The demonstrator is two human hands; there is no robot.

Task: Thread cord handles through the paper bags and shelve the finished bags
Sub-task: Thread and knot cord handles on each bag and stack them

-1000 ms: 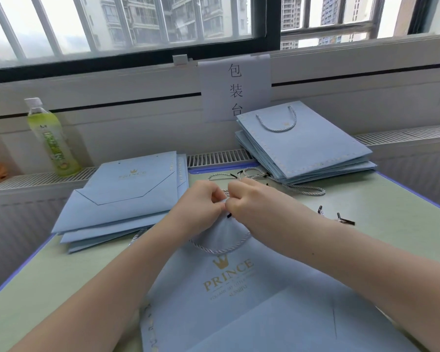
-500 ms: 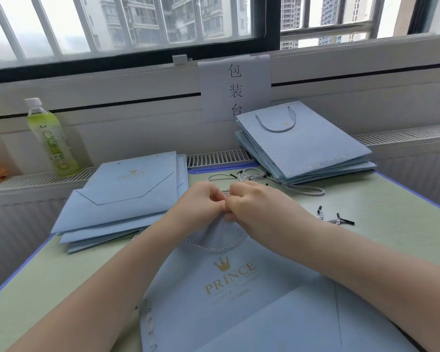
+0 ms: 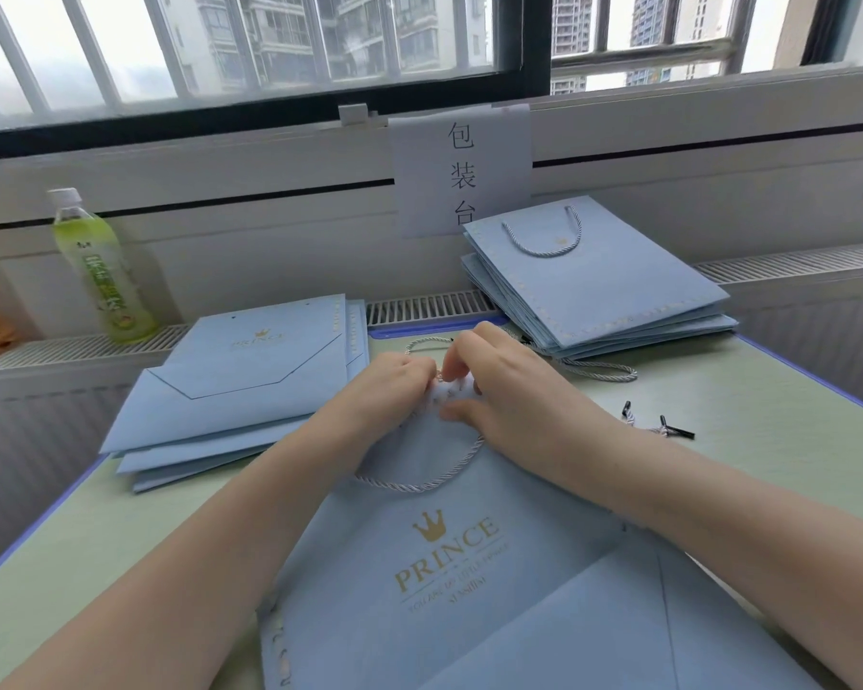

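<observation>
Both forearms converge at centre; left hand (image 3: 394, 385) and right hand (image 3: 514, 390) meet, fingers curled, fingertips pinching together at the same blurred spot.

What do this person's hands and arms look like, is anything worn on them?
Both forearms are bare, with no sleeves in view. The left hand and right hand show no gloves, and no watch, bracelet or ring is visible. The fingertips are blurred.
</observation>
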